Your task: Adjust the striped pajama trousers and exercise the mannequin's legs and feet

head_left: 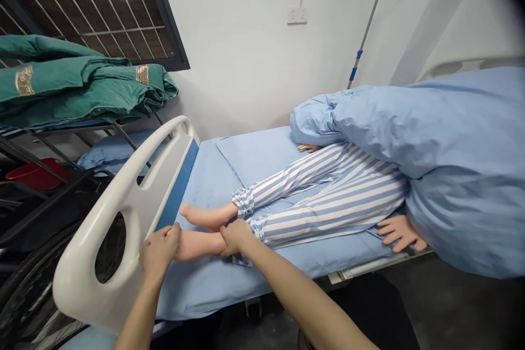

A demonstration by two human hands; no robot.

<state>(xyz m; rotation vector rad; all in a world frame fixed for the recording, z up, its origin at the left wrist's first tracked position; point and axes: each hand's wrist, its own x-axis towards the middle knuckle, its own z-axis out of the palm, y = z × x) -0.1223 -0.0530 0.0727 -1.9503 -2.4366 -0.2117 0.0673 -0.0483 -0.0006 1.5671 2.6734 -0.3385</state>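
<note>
While two bare feet (211, 216) and two striped trouser legs (320, 220) lie on one bed (254, 145), the left hand's (159, 251) fingers (175, 231) clamp the nearer foot (198, 244) and the right hand's (239, 236) clasp its ankle (217, 242).

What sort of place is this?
Probably a hospital ward or a nursing-practice room. There's a bed with a moulded white footboard, an IV pole against the wall, and a figure in striped trousers lying down, perhaps a mannequin.
</note>
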